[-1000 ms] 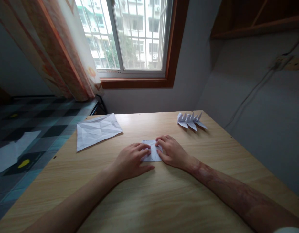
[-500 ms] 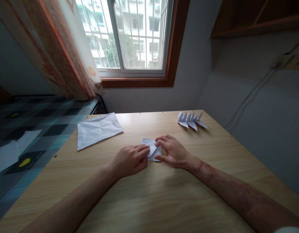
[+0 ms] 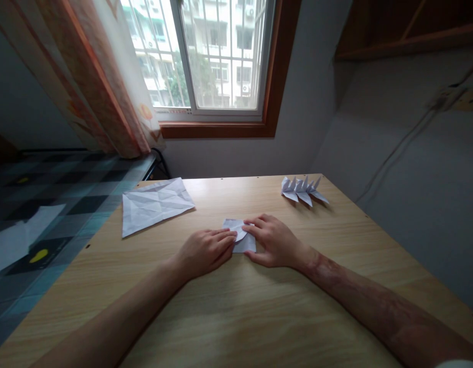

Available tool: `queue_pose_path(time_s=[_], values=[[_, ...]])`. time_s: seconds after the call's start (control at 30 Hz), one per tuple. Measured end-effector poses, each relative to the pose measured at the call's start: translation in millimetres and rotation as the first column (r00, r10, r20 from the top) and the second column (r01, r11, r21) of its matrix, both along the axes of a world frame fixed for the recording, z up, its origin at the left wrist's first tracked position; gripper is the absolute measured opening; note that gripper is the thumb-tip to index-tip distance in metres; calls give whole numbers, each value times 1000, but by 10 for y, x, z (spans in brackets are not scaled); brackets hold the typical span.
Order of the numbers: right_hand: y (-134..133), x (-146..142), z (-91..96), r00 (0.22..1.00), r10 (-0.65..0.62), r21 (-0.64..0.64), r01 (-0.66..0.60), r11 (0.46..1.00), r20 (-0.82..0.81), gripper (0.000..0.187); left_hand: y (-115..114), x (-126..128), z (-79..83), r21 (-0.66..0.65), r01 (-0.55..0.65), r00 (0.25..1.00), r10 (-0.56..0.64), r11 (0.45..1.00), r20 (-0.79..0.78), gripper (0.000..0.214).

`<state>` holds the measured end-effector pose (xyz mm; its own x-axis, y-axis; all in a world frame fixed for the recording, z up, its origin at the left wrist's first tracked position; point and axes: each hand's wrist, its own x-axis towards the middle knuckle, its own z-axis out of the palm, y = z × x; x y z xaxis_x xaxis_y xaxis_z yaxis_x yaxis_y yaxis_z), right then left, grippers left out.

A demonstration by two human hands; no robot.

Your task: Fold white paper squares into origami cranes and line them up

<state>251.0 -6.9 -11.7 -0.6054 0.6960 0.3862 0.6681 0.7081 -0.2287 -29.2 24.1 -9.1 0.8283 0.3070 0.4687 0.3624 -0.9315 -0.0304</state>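
I look down on a pale, wood-grained rectangular table set below a barred, sliding glass window in a reddish-brown frame. A sheer curtain with orange bands hangs to the left, above a bed with a dark and blue-green checked cover. On my right, a brown wooden shelf juts from the grey wall.

The small, white, folded paper piece lies flat near the middle of the table, between my two hands. One side faces me, running roughly parallel to the table's far edge; the edge of its raised upper flap slants from near my left fingertips up to the right. It looks roughly square, and with fingers covering parts of it I cannot tell a long axis.

My left hand has its fingers drawn together, tips on the paper's left part; I cannot tell whether it grips. My right hand is open, forefinger at the flap and thumb apart from it by the lower right corner.

Beyond lie a creased white paper sheet at far left and a spiky white folded-paper model at far right.
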Motion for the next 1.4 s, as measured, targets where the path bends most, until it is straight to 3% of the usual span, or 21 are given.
queue_pose_path(time_s=[0.13, 0.27, 0.37, 0.47, 0.57, 0.67, 0.77, 0.9, 1.03, 1.13, 1.2, 1.27, 1.33, 1.4], values=[[-19, -15, 10, 999, 1, 7, -2, 1000, 52, 53, -10, -1, -2, -40, -4, 1000, 5, 999, 19, 25], [-13, 0, 7, 998, -6, 3, 6, 1000, 65, 62, -28, 10, 18, -58, 9, 999, -6, 998, 54, 27], [22, 11, -34, 999, -18, 12, 18, 1000, 45, 50, -41, 20, 13, -67, -15, 998, 19, 998, 59, 26], [59, 10, -91, 999, -28, 29, 30, 999, -45, 29, -52, 26, -12, -74, -92, 993, 98, 993, 68, 26], [66, -2, -120, 982, -36, 11, 38, 999, -185, 24, -73, 33, -27, -116, -154, 982, 165, 981, 96, 20], [51, -11, -114, 941, -66, -16, 65, 998, -332, 22, -111, 66, -15, -286, -175, 947, 240, 942, 212, 19], [55, -5, -109, 880, -81, -45, 67, 997, -469, 22, -138, 126, 6, -559, -108, 853, 366, 822, 372, 15], [115, 18, -159, 778, -115, -167, 13, 986, -617, 28, -135, 200, 0, -808, 133, 776, 447, 574, 445, 23], [182, 7, -254, 587, -245, -379, -116, 918, -772, 33, -139, 250, -18, -892, 319, 780, 446, 319, 438, 37], [205, -30, -297, 422, -330, -471, -293, 832, -844, 38, -144, 278, -16, -904, 374, 770, 473, 208, 428, 49], [205, -58, -297, 387, -364, -511, -407, 757, -847, 45, -145, 285, -13, -907, 373, 749, 514, 195, 418, 53], [202, -78, -282, 406, -380, -546, -463, 698, -831, 48, -147, 282, -10, -915, 342, 743, 534, 213, 403, 53], [200, -86, -268, 441, -385, -570, -447, 690, -811, 41, -155, 273, -5, -926, 274, 781, 502, 261, 373, 47], [204, -82, -264, 476, -377, -574, -384, 723, -794, 33, -166, 263, 5, -919, 173, 842, 432, 354, 324, 38]])
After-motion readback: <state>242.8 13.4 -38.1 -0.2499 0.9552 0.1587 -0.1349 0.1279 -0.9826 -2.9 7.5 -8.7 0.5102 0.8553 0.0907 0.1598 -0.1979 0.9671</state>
